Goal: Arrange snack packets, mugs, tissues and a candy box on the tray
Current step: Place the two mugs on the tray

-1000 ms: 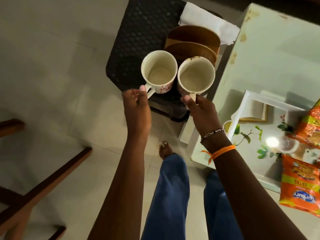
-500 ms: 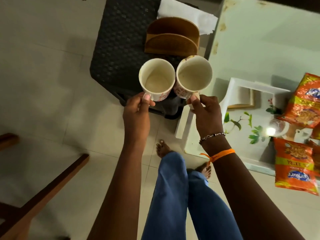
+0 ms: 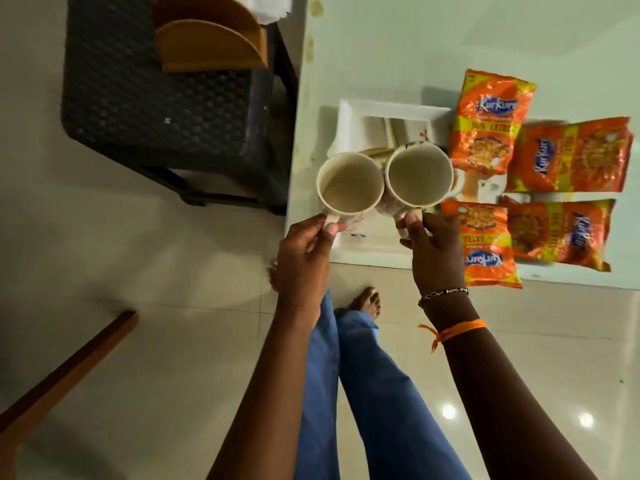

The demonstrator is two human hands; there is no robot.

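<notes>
I hold two cream mugs with red flower print, side by side and touching. My left hand (image 3: 304,252) grips the handle of the left mug (image 3: 349,187); my right hand (image 3: 433,247) grips the handle of the right mug (image 3: 420,176). Both mugs look empty and hover over the left end of the white tray (image 3: 360,116), which has a leaf print and lies on the pale table (image 3: 415,39). Several orange Kurkure snack packets (image 3: 490,123) lie across the tray's right part. The mugs hide much of the tray.
A dark woven stool (image 3: 156,109) stands left of the table and carries a wooden tissue holder (image 3: 207,46) with white tissue (image 3: 273,6) behind it. A wooden chair frame (image 3: 62,375) crosses the lower left. My legs and bare feet are below on the tiled floor.
Both hands have carried the mugs rightward from above the stool to above the tray's left end. My view has swung right, bringing more snack packets into sight.
</notes>
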